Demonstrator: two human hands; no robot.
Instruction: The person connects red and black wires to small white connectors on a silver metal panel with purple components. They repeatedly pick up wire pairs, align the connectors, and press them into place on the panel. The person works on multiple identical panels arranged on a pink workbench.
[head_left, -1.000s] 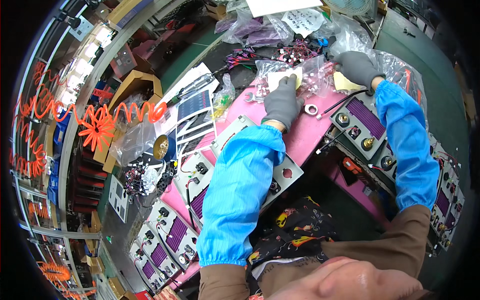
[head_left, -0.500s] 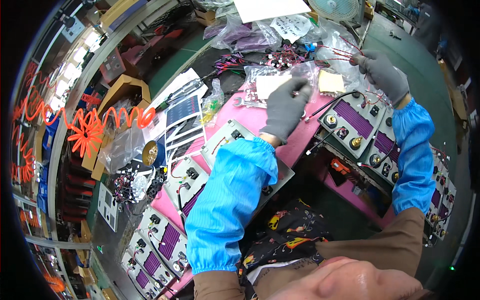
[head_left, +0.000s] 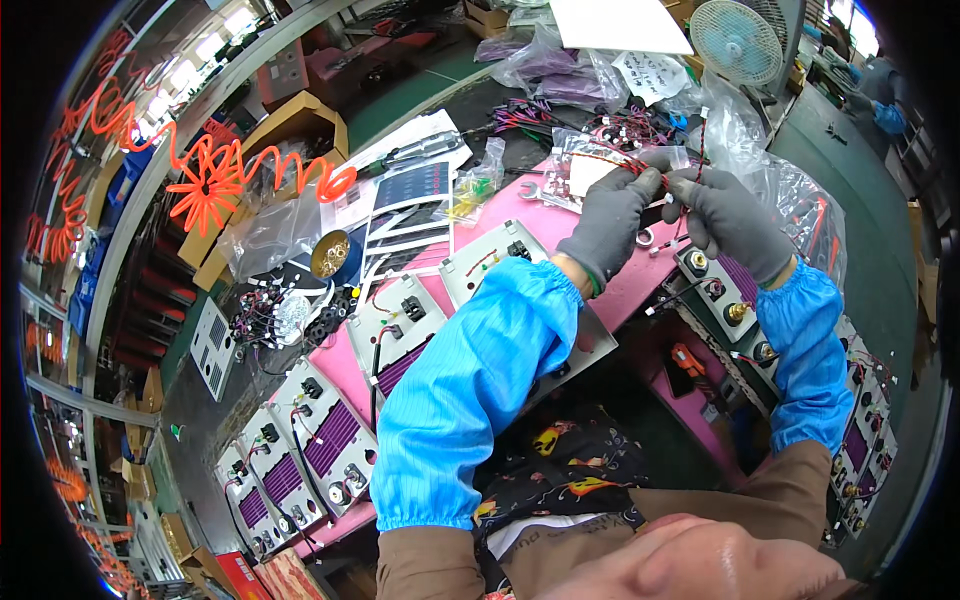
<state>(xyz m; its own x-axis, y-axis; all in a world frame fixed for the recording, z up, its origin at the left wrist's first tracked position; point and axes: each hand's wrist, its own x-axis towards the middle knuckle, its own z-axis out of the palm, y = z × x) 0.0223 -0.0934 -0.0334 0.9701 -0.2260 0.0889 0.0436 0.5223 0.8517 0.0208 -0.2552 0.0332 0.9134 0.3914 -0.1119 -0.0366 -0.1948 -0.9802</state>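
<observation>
Thin red-and-black wires (head_left: 703,140) with small white plugs are held between my hands above the pink mat (head_left: 530,210). My left hand (head_left: 612,222), in a grey glove, pinches them at its fingertips. Close beside it, my right hand (head_left: 732,222), also gloved in grey, has its thumb and fingers closed on the same wires. Below my right hand stands a grey panel (head_left: 712,303) with brass-coloured terminals and purple strips. Left of my left hand lies another grey panel (head_left: 487,262) with a black socket. A wrench (head_left: 530,190) rests on the mat.
More grey panels (head_left: 325,415) line the table's near left edge. Bundled wires (head_left: 640,128) and plastic bags (head_left: 560,65) lie at the back, beside a fan (head_left: 737,42). A blue tin (head_left: 338,258) of small metal parts stands left. An orange coiled hose (head_left: 205,185) hangs there.
My right hand has come left and nearer with the wires, meeting my left hand, which has closed on them too. The view has shifted, with table objects appearing farther right.
</observation>
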